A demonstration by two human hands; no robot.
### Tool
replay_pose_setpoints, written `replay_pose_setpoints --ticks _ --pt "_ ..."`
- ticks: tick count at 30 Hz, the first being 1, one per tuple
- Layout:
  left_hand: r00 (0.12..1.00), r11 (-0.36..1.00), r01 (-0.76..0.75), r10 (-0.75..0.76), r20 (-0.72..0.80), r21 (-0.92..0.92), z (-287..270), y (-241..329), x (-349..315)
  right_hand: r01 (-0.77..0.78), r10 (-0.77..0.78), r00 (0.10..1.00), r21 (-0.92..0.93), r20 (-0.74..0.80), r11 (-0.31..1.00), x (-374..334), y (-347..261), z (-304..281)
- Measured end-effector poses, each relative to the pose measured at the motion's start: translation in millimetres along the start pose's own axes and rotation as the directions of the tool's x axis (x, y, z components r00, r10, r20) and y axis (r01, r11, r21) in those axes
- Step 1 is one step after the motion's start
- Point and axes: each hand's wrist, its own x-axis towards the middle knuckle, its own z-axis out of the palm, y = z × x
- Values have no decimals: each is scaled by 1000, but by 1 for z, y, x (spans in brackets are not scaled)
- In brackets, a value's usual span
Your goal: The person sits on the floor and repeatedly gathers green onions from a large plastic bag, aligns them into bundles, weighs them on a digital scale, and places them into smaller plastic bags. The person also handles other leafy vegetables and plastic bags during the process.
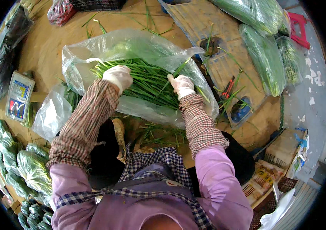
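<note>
A large clear plastic bag [105, 44] lies spread open in front of me. In it rests a thick bundle of long, thin green leaves that look like garlic chives [145, 82], lying roughly crosswise. My left hand [119, 78], in a white glove, is curled closed over the left part of the bundle. At the right end, my right hand [181, 85], gloved too, has its fingers bent in on the chives beside the bag's edge. The bag's film may also be in its grip; I cannot tell. Both forearms wear checked sleeve covers.
Red-handled cutters [228, 87] and loose leaves lie on a worn board [197, 23] to the right. Filled bags of greens [262, 57] stand beyond it. On the left are a flat white-framed panel [20, 96], a crumpled clear bag [52, 113] and bagged vegetables [34, 166].
</note>
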Motion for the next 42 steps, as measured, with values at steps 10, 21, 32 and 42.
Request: replay_pose_setpoints --ticks 10,21,32,42 --pt "958 936 28 -126 -257 -352 -46 -73 84 422 48 906 905 -420 -61 -31 166 -129" --pt "965 998 -62 51 -257 -33 36 -80 189 244 -276 957 -263 -93 933 -17 84 -14" --pt "972 992 -79 55 -228 -97 63 -127 176 338 -503 858 621 107 708 -10 103 -152" --pt "988 995 -50 37 -147 -81 77 -135 174 606 -534 748 79 -393 791 -140 183 -228"
